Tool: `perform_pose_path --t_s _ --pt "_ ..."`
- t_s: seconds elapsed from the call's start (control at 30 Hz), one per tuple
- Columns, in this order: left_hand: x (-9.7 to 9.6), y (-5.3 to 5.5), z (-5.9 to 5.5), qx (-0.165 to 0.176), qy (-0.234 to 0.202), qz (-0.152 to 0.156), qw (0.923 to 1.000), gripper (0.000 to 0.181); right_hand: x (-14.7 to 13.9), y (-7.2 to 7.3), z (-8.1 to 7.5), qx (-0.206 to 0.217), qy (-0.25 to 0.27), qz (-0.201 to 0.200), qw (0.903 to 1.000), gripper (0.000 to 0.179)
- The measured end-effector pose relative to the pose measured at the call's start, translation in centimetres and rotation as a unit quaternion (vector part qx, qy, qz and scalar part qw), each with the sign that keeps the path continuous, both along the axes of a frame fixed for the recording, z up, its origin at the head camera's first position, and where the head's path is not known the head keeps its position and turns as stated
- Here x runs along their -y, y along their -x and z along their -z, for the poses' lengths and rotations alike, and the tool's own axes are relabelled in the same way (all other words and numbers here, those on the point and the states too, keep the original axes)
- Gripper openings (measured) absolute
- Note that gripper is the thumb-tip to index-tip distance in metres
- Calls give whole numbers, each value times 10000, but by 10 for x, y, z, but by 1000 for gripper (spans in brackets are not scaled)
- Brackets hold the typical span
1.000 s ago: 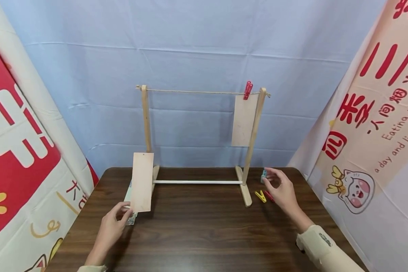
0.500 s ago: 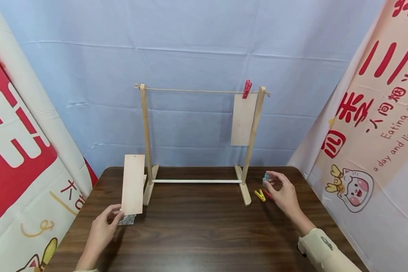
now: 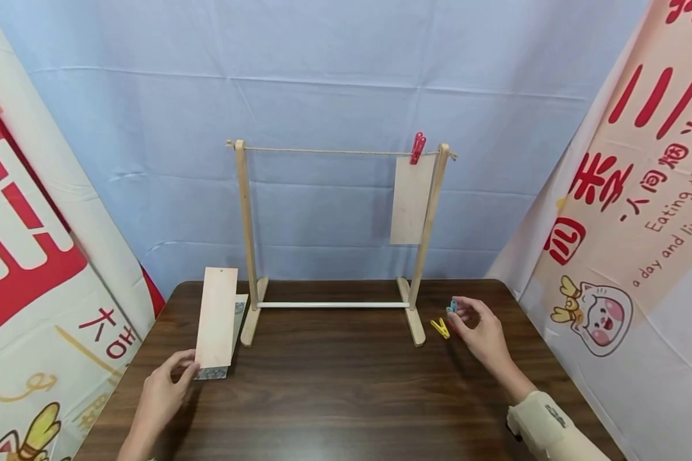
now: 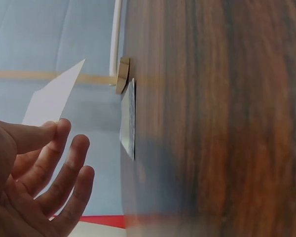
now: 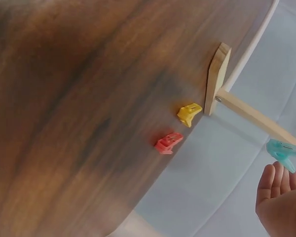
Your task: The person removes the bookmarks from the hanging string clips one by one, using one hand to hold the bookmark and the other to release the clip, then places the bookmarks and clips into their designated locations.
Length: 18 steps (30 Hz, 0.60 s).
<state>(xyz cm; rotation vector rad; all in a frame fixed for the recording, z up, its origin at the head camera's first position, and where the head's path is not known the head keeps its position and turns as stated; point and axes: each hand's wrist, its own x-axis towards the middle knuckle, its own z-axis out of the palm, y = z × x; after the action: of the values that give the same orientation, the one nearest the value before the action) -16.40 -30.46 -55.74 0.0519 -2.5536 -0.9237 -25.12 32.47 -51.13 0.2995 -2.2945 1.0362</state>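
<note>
At the left of the head view, my left hand (image 3: pixel 163 392) pinches a pale rectangular card (image 3: pixel 216 317) by its lower left corner, between thumb and index finger. The card has a small hole near its top edge. Beneath it on the table lies a patterned card (image 3: pixel 212 373), mostly covered in that view. On the right, my right hand (image 3: pixel 483 333) pinches a light blue clothespin (image 5: pixel 282 152) above the tabletop. A yellow clothespin (image 3: pixel 440 328) and a red clothespin (image 5: pixel 168 143) lie on the table close by; the hand hides most of the red one in the head view.
A wooden frame (image 3: pixel 244 224) stands at the back of the table (image 3: pixel 334 397), with a string (image 3: pixel 323 151) across its top and a white rod (image 3: pixel 334 305) low down. Another pale card (image 3: pixel 411 202) hangs from the string by a red clothespin (image 3: pixel 418 148), near the right post.
My left hand has carried the pale card leftward and slightly down, uncovering more of the patterned card. My right hand, still pinching the blue clothespin, has shifted slightly right and down.
</note>
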Motion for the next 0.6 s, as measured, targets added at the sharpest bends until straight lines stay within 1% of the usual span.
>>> perform_pose_path --t_s 0.13,0.27,0.43,0.6 --pt "3 -1 2 127 49 -25 9999 25 0 -3 4 97 52 -27 9999 36" --pt "6 -2 3 425 43 -39 9991 26 -1 -6 7 212 27 -46 9998 34" --pt "9 -2 2 740 4 30 9973 28 -3 -6 12 307 -61 -27 9995 34" --pt "12 -1 3 958 40 44 9954 29 -6 -6 18 449 -72 31 9990 33"
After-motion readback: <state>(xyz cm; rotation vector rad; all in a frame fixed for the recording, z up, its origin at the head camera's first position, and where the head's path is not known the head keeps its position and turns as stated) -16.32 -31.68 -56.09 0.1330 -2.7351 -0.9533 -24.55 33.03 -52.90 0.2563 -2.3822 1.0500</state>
